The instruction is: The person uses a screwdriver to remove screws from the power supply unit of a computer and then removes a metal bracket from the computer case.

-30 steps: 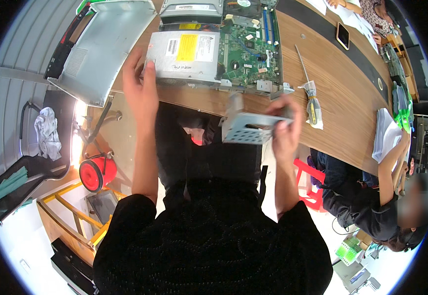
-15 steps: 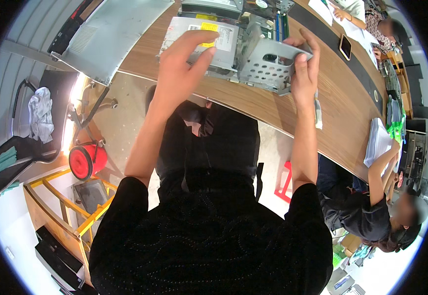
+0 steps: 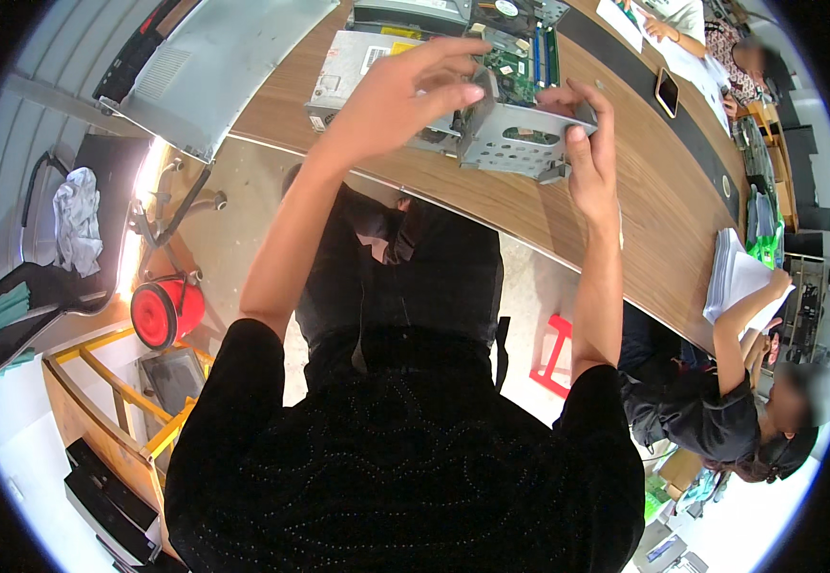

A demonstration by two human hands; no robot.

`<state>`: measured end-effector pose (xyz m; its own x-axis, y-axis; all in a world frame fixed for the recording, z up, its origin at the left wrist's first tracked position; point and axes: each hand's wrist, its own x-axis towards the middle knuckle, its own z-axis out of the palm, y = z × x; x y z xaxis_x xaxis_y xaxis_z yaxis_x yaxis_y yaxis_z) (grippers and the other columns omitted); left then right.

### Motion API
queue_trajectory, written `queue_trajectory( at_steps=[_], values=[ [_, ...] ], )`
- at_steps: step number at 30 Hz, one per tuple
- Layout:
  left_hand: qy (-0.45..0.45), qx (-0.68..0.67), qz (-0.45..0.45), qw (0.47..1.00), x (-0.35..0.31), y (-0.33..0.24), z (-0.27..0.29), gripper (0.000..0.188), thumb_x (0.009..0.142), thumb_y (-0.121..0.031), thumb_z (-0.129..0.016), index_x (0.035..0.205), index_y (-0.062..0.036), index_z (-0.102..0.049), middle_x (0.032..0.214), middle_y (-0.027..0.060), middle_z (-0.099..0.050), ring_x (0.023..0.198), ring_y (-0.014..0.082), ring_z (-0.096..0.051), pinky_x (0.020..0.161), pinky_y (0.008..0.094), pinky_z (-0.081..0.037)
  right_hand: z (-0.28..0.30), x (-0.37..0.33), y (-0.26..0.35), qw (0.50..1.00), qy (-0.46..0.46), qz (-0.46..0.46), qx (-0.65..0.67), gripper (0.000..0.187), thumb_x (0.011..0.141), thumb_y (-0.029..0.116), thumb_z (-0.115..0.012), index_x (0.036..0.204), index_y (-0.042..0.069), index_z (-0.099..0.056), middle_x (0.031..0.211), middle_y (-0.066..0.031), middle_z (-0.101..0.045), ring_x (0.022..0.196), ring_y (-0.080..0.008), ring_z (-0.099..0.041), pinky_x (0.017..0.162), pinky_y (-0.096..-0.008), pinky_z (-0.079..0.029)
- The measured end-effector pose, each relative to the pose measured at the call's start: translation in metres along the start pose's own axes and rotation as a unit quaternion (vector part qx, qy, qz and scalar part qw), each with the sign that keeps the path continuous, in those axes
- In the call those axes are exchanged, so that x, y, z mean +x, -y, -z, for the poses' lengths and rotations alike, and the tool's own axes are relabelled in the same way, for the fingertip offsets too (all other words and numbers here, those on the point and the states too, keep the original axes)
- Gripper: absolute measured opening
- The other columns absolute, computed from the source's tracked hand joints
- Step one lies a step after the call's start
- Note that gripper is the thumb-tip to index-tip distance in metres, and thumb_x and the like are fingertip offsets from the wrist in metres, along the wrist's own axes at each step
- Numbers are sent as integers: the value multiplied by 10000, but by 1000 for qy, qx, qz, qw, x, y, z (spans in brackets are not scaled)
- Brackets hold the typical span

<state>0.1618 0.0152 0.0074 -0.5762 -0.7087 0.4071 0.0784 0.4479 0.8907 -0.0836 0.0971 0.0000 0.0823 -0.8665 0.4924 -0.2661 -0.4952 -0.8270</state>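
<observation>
A perforated silver metal bracket [image 3: 518, 143] is tilted at the front of an opened computer chassis. The right end of this bracket is pinched by my right hand [image 3: 587, 153], thumb in front and fingers behind. My left hand [image 3: 400, 100] hovers over the drive, its thumb and fingers apart near the bracket's left edge; whether a fingertip touches the edge, I cannot tell. Partly under that hand is a silver optical drive [image 3: 346, 69] with labels. Beyond the bracket, the green circuit board [image 3: 512, 65] with slots shows, and a round fan [image 3: 507, 9] sits at the top.
A large silver case cover [image 3: 229, 67] lies at the table's left end. To the right, a phone [image 3: 668, 93] rests on the table's dark strip. A person at the right handles white paper sheets [image 3: 741, 277]; another works at the far right. A red stool [image 3: 554, 355] stands below the table.
My left hand has moved right from the optical drive's label toward the bracket's left edge. The bracket has tilted a little, with my right hand still on it, and more circuit board shows.
</observation>
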Motion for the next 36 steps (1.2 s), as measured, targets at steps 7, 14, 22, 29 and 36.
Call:
queue_trajectory(
  at_steps=[7,14,22,29,36],
  values=[
    [40,-57,-53,996,43,-23,12,247,979,-144,-583,1160,-3,-675,1089,77,-700,981,131,-634,904,271,-493,24,64,31,991,-72,106,31,473,958,310,-605,1311,16,-494,1143,-163,-640,926,-201,-637,765,-318,-527],
    [87,141,-9,986,30,-13,14,353,888,-288,-711,1131,-37,-658,943,61,-696,839,140,-604,785,291,-472,36,103,77,969,164,1,-186,317,973,198,-594,1236,21,-578,1073,-84,-670,944,-152,-611,813,-306,-490],
    [108,148,91,979,16,1,-7,366,871,-247,-724,1146,-19,-644,913,111,-725,796,144,-617,756,302,-490,17,111,38,926,278,63,-249,346,950,271,-609,1172,6,-621,1041,-214,-673,941,-348,-659,809,-415,-505],
    [127,107,130,977,19,2,-9,275,862,-205,-720,1035,0,-664,838,112,-725,729,124,-589,709,291,-478,43,98,50,953,109,-6,-281,383,968,319,-584,1178,2,-626,949,-153,-692,844,-256,-661,756,-351,-508],
    [97,87,140,982,11,-3,-8,263,847,-210,-728,944,14,-631,789,122,-707,720,126,-582,683,290,-471,59,8,13,991,43,-125,-31,548,938,359,-655,1330,8,-502,1190,-118,-642,1124,-189,-596,983,-345,-460]
  ],
)
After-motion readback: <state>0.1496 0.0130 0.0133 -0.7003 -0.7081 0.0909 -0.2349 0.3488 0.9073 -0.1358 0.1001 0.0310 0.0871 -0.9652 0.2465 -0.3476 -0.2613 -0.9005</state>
